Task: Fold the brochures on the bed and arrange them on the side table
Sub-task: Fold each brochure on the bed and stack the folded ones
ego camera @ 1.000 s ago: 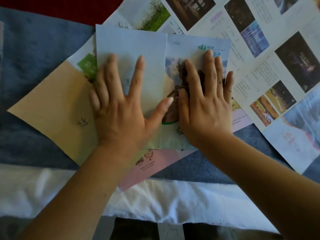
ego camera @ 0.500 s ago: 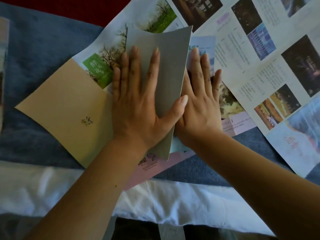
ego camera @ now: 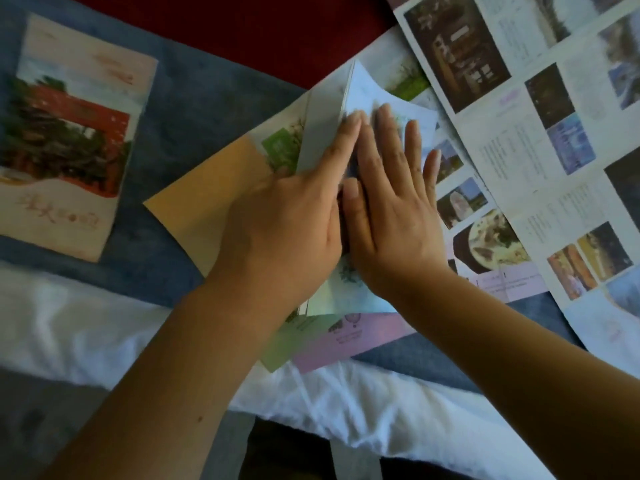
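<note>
The pale blue brochure point(ego camera: 363, 95) lay partly folded near the middle of the bed, on top of other loose sheets. One grey panel stood up along the crease, and its top corner pointed toward 12 o'clock. The left hand point(ego camera: 287, 220) pressed against that raised panel from the 9 o'clock side. One straight finger lay along the panel; the panel hid the other fingers, so I could not tell how they lay. The right hand point(ego camera: 391, 216) rested flat on the brochure's open face just beside the left, its fingers point(ego camera: 412, 140) straight and slightly spread and its thumb against the crease.

A tan sheet point(ego camera: 194, 202) stuck out from under the brochure toward 9 o'clock, and a pink sheet point(ego camera: 367, 334) toward 6 o'clock. Large unfolded brochures point(ego camera: 554, 140) with photos and text covered the 1 to 4 o'clock side. A folded brochure showing a red gate point(ego camera: 69, 133) lay apart at 9 o'clock on the blue blanket point(ego camera: 194, 98). A white sheet point(ego camera: 104, 334) ran along the 6 o'clock edge.
</note>
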Demonstrator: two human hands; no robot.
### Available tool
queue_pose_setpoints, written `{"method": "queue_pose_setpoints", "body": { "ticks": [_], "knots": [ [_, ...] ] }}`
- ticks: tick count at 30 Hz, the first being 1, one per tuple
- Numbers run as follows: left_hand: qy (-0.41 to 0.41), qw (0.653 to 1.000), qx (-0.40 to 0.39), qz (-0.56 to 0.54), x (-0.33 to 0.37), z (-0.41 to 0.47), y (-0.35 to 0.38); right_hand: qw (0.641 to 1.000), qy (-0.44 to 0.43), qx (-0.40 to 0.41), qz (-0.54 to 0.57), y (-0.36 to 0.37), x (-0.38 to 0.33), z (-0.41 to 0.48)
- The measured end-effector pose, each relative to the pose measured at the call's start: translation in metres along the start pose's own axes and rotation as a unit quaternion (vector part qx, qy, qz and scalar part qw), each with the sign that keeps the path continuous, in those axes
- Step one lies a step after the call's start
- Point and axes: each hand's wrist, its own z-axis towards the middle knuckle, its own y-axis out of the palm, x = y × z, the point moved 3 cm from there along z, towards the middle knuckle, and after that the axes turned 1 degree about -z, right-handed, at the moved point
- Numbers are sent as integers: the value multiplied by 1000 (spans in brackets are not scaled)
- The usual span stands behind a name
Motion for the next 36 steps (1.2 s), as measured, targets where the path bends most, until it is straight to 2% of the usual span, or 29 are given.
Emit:
{"method": "queue_pose_setpoints", "body": {
  "ticks": [4, 7, 10, 13, 15, 18, 21, 24, 28, 36],
  "knots": [
    [2, 999, 47, 2, -18, -7, -17, 999, -37, 0, -5, 5, -28, 9],
    [-28, 990, 88, -104, -31, -15, -31, 998, -59, 1, 5, 3, -45, 14],
    [-35, 966, 122, -225, -32, -20, -41, 997, -73, 33, 21, -3, -58, 18],
    [-2, 956, 145, -254, -25, -17, -40, 996, -61, 54, 29, -12, -61, 19],
    [14, 959, 147, -241, -23, -10, -27, 998, -42, 45, -1, -14, -58, 19],
    [-18, 970, 143, -195, -28, -4, -7, 997, -25, -12, -67, -6, -48, 19],
    [-37, 983, 169, -64, -43, -6, 10, 994, -35, -61, -86, 6, -44, 21],
    [-48, 981, 184, 44, -57, -11, 22, 992, -33, -94, -78, 18, -44, 22],
    [-52, 983, 158, 75, -60, -14, 30, 988, -37, -96, -119, 29, -38, 22],
    [-67, 983, 130, 111, -63, -20, 53, 987, -71, -70, -127, 31, -23, 30]
  ]
}}
